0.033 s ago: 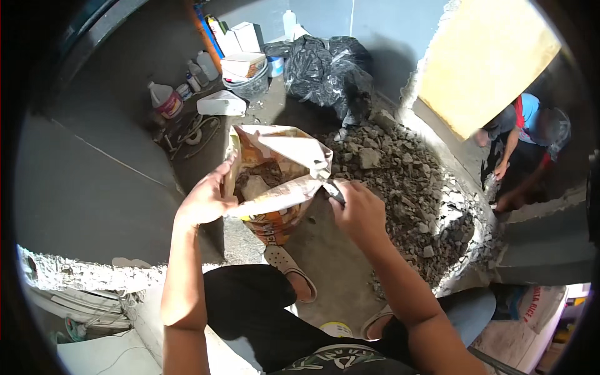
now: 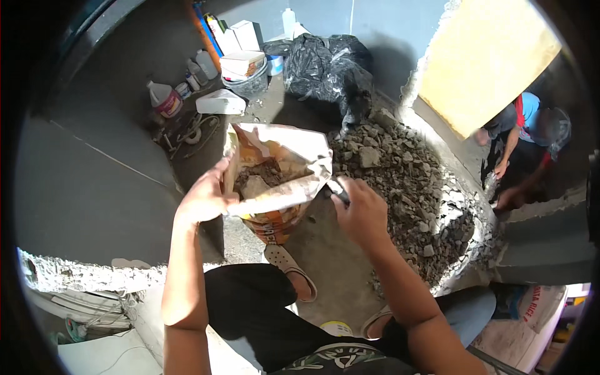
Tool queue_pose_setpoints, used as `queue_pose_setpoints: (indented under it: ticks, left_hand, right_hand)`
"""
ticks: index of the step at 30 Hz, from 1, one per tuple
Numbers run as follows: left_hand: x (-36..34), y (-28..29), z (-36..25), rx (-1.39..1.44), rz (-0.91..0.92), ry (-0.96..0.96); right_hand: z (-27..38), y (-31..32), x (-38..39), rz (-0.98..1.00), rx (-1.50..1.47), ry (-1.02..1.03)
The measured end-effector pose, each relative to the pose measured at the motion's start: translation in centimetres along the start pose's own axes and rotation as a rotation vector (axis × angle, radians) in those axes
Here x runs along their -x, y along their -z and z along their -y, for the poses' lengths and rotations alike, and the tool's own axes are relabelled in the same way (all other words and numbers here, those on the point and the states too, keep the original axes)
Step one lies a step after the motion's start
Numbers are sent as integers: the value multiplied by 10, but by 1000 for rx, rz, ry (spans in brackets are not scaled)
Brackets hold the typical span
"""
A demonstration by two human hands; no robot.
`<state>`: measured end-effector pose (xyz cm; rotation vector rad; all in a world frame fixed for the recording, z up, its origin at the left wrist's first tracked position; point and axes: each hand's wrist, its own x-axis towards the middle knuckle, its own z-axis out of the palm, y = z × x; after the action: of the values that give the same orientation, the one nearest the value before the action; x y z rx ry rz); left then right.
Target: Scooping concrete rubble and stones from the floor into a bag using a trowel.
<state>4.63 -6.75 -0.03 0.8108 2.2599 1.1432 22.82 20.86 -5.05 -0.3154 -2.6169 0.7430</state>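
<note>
A printed orange-and-white sack [image 2: 275, 219] stands in front of me with its mouth folded back. Grey rubble [image 2: 255, 187] lies inside it. My left hand [image 2: 206, 195] is closed on the left side of the sack's rim, thumb along the near fold. At the right corner of the mouth, my right hand [image 2: 362, 211] is closed round a dark-handled tool [image 2: 339, 195]. The tool's far part is hard to make out against the sack's edge. To the right of the sack spreads a heap of broken concrete [image 2: 406, 181], below a black plastic bag [image 2: 328, 72].
A bucket holding boxes [image 2: 245, 81], a jug [image 2: 164, 100] and several bottles stand along the back left. A hose [image 2: 199, 136] lies near them. A yellowish board [image 2: 484, 62] leans at right, where another person [image 2: 531, 128] crouches. My shoe [image 2: 287, 269] is beside the sack.
The sack's rim has shifted slightly, and my right hand has moved a little to the right with the dark-handled tool. My left hand keeps its hold.
</note>
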Motion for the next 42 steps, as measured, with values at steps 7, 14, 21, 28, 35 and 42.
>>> queue_pose_setpoints:
  ticks: [7, 14, 21, 28, 35, 42]
  left_hand:
    - [-46, 1, -10, 40, -128, 46]
    - [-51, 1, -15, -58, -136, 29]
    - [-65, -17, -41, 104, -59, 49]
    - [-73, -28, -40, 41, -41, 82]
    - [-68, -11, -19, 66, -8, 113]
    - [-71, -18, -27, -5, -4, 85]
  right_hand:
    - [-89, -32, 42, 27, -73, -634]
    - [-129, -118, 147, 788, -431, -1064]
    - [-176, -244, 168, 831, -330, -606]
    - [-234, -169, 57, 812, -185, -646]
    - [-206, -156, 29, 895, -374, -538]
    - [-235, -218, 7, 879, -1187, -1033]
